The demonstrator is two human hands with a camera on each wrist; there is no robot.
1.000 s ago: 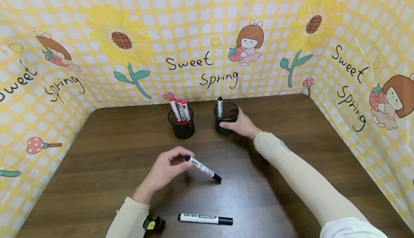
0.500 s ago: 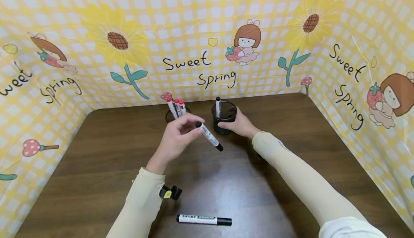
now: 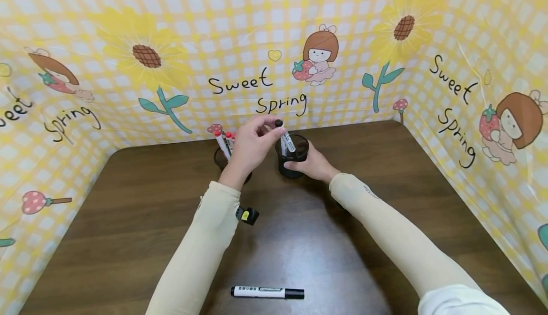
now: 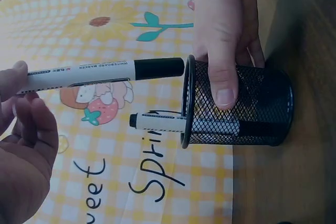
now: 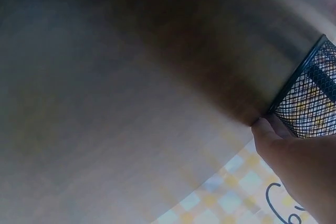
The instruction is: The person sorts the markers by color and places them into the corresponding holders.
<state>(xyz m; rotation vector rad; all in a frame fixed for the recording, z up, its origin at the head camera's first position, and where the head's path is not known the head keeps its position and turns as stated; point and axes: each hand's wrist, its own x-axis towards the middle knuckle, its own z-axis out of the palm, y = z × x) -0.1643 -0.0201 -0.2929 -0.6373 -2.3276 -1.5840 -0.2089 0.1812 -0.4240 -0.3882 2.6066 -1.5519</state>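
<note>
My left hand point(image 3: 256, 144) pinches a black whiteboard marker point(image 4: 105, 75) by its end, between thumb and fingers. In the left wrist view the marker's black cap points at the rim of a black mesh pen cup point(image 4: 252, 106). Another black marker point(image 4: 160, 122) stands inside that cup. Wrapped around the cup's side is my right hand point(image 3: 314, 162), its thumb point(image 4: 224, 85) across the mesh. The right wrist view shows part of the same mesh cup point(image 5: 310, 95) with fingers at its edge.
Left of it, a second mesh cup point(image 3: 220, 159) with red-capped markers point(image 3: 222, 142) is partly hidden by my left hand. A black marker point(image 3: 267, 292) lies on the brown table point(image 3: 128, 210) near its front. Patterned cloth point(image 3: 239, 29) rises behind the table.
My left hand has lifted its marker from over the table's middle and carried it forward and right to the cup's mouth. The right hand keeps its grip on the cup.
</note>
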